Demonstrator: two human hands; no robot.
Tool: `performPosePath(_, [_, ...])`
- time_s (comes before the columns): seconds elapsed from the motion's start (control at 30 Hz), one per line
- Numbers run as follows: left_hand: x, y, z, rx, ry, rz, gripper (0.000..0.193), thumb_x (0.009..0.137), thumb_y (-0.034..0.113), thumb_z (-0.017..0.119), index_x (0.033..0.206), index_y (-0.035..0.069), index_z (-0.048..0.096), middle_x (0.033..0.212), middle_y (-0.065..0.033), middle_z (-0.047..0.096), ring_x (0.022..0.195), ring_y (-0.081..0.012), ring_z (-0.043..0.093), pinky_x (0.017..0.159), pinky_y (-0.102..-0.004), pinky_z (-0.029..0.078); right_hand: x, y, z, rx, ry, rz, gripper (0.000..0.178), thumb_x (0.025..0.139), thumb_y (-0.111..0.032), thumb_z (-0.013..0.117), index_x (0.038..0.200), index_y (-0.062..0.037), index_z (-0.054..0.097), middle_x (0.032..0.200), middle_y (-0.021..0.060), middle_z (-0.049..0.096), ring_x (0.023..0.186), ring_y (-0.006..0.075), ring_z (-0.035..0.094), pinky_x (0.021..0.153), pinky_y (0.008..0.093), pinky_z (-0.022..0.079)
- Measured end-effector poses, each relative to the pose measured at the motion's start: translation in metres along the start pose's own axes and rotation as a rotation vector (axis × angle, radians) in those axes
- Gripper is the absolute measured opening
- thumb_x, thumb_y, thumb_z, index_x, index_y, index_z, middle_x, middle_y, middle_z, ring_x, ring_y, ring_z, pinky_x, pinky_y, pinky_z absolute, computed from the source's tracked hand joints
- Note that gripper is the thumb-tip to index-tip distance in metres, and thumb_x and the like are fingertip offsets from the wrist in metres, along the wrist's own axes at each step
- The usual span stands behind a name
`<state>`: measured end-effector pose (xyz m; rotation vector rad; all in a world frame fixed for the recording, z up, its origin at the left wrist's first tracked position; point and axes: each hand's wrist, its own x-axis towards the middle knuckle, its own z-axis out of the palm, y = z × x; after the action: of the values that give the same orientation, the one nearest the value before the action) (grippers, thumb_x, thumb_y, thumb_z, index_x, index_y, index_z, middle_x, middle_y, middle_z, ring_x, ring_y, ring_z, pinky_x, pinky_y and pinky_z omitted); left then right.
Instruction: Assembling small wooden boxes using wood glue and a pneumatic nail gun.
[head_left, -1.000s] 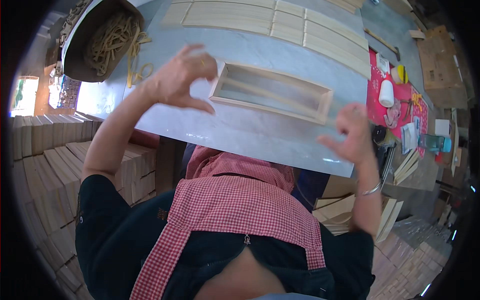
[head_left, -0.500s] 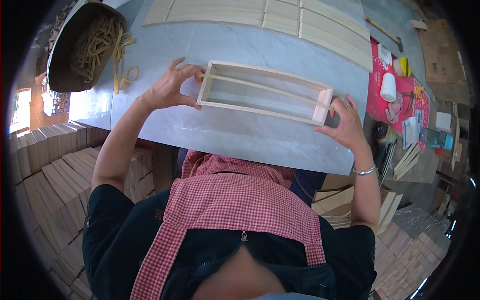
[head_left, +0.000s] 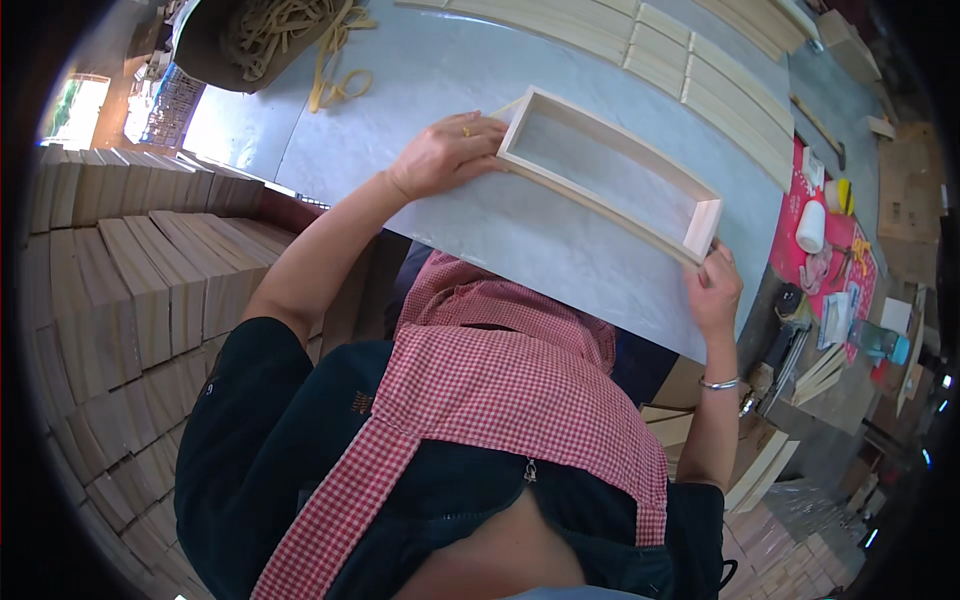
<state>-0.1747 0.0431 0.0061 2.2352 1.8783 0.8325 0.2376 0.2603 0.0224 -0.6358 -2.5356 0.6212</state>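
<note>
A long rectangular frame of pale wood (head_left: 595,206) lies slantwise over the grey marbled table (head_left: 400,70), its right end nearer me. The grey tabletop shows through its middle. My left hand (head_left: 450,157) is closed on the frame's left end, thumb along the near side. At the near right corner, my right hand (head_left: 714,288) has its fingers bent in against the wood. A thin yellowish band (head_left: 508,108) shows beside the far left corner, just past my left fingers; the rest of it is hidden.
Tan elastic bands (head_left: 270,35) fill a dark box at the far left, and some loose bands (head_left: 340,85) lie beside it. Grooved wooden panels (head_left: 660,55) lie at the far edge. A white bottle (head_left: 811,227) and a hammer (head_left: 820,130) are on the right. Stacked wooden boards (head_left: 130,270) stand at left.
The frame has turned, its right end swinging toward me. The band stretched lengthwise across it no longer crosses the opening. Both hands have closed in on the frame's ends. My view has shifted too.
</note>
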Motion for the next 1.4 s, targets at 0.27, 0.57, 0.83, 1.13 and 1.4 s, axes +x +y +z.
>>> performPosePath(0.27, [0.012, -0.015, -0.008, -0.165, -0.087, -0.089, 0.022, 0.097, 0.018, 0.061, 0.111, 0.003, 0.068, 0.142, -0.0064, 0.063, 0.141, -0.0241, 0.050, 0.122, -0.0562, 0.028, 0.031, 0.026, -0.006, 0.315, -0.053, 0.178, 0.008, 0.090, -0.008, 0.059, 0.094, -0.0014, 0.062, 0.080, 0.0060, 0.060, 0.079, 0.0265, 0.057, 0.076, 0.0377, 0.046])
performPosePath(0.57, [0.015, -0.005, -0.012, 0.027, 0.004, -0.144, 0.029, 0.101, 0.024, 0.051, 0.113, 0.002, 0.066, 0.113, -0.0088, 0.070, 0.111, -0.0278, 0.065, 0.111, -0.0481, 0.043, 0.034, 0.018, -0.017, 0.076, 0.027, 0.039, 0.024, 0.096, -0.012, 0.053, 0.077, 0.0013, 0.056, 0.068, 0.0058, 0.050, 0.067, 0.0201, 0.045, 0.066, 0.0350, 0.042])
performPosePath(0.83, [0.027, 0.005, -0.012, -1.072, 0.093, -0.881, 0.029, 0.097, 0.021, 0.060, 0.118, 0.002, 0.065, 0.106, -0.0112, 0.066, 0.094, -0.0248, 0.064, 0.093, -0.0376, 0.052, 0.060, -0.012, 0.007, 0.523, 0.216, 0.751, 0.038, 0.101, -0.023, 0.052, 0.072, 0.0026, 0.056, 0.071, 0.0076, 0.056, 0.068, 0.0184, 0.049, 0.063, 0.0347, 0.044])
performPosePath(1.13, [0.006, 0.007, -0.012, -0.163, -0.074, -0.662, 0.059, 0.088, 0.021, 0.071, 0.142, 0.003, 0.053, 0.132, -0.0166, 0.057, 0.102, -0.0270, 0.065, 0.093, -0.0351, 0.052, 0.047, 0.021, 0.015, 0.085, -0.050, 0.583, 0.029, 0.097, -0.024, 0.063, 0.110, 0.0027, 0.065, 0.099, 0.0108, 0.069, 0.073, 0.0162, 0.055, 0.066, 0.0320, 0.048])
performPosePath(1.4, [-0.007, 0.019, -0.026, -0.424, -0.110, -0.464, 0.110, 0.068, 0.015, 0.089, 0.160, 0.013, 0.030, 0.125, -0.0170, 0.062, 0.102, -0.0317, 0.062, 0.098, -0.0412, 0.054, 0.022, -0.015, -0.016, 0.320, -0.145, 0.307, 0.096, 0.068, -0.001, 0.085, 0.153, -0.0098, 0.039, 0.134, 0.0119, 0.060, 0.073, 0.0183, 0.058, 0.070, 0.0296, 0.051])
